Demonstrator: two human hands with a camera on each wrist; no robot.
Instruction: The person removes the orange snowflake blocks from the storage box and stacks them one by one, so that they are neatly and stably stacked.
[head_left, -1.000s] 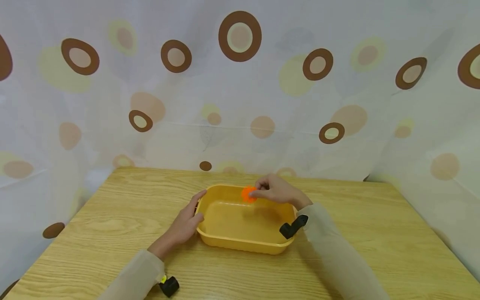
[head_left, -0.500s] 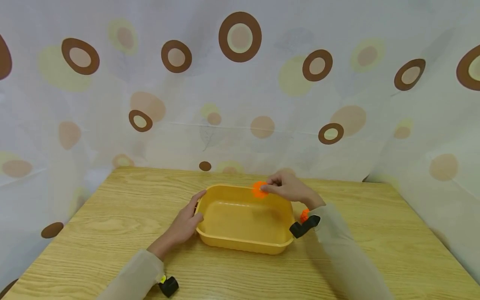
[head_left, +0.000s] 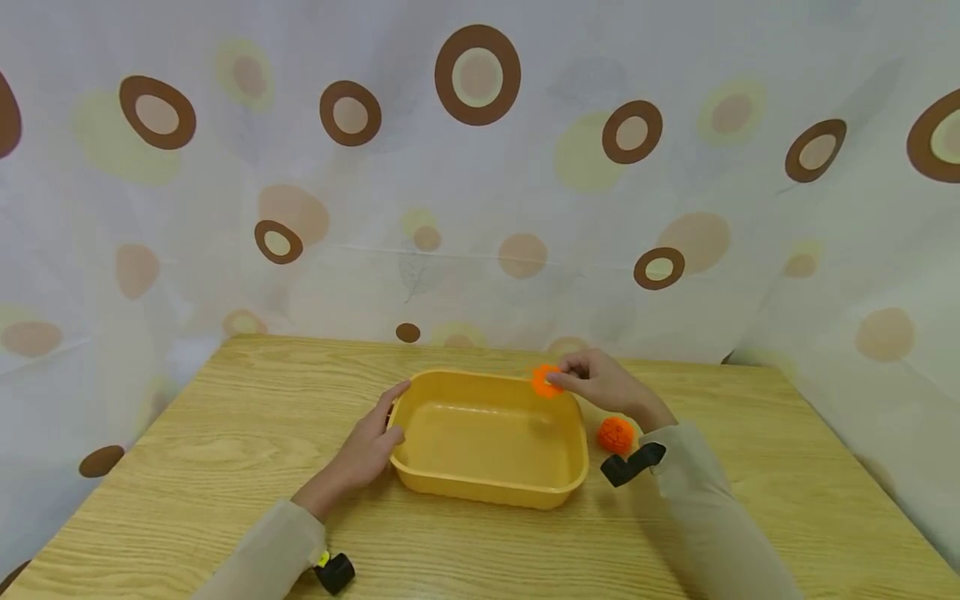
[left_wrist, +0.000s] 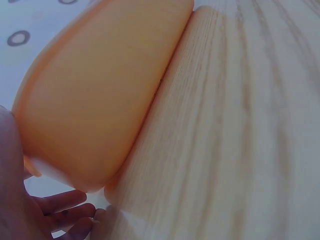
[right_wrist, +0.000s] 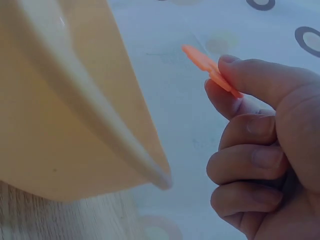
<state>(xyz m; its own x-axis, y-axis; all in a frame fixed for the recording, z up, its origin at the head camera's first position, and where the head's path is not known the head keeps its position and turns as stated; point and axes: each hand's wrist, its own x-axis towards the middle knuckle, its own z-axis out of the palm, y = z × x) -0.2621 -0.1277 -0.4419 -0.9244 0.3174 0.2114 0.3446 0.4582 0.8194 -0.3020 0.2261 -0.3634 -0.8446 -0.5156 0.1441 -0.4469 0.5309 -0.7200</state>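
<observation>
My left hand grips the left end of a yellow plastic basin, thumb at the rim and fingers along the outer wall. In the left wrist view that hand's curled fingers show just below the basin's wall. My right hand pinches a thin orange notched plastic disc over the basin's back right corner. The right wrist view catches the disc nearly edge-on between thumb and forefinger, the other fingers curled. Right of the basin, an orange ball-shaped piece with a bumpy surface lies beneath my right wrist.
All this stands on a wood-grain table. Behind and beside it hangs a pale curtain with brown rings and pastel spots. Black wrist cameras sit on both cuffs, the right camera close to the orange ball.
My right hand has moved rightward with the orange disc, from over the basin's back middle to its back right corner. The orange ball has come into view. The left hand stays on the basin.
</observation>
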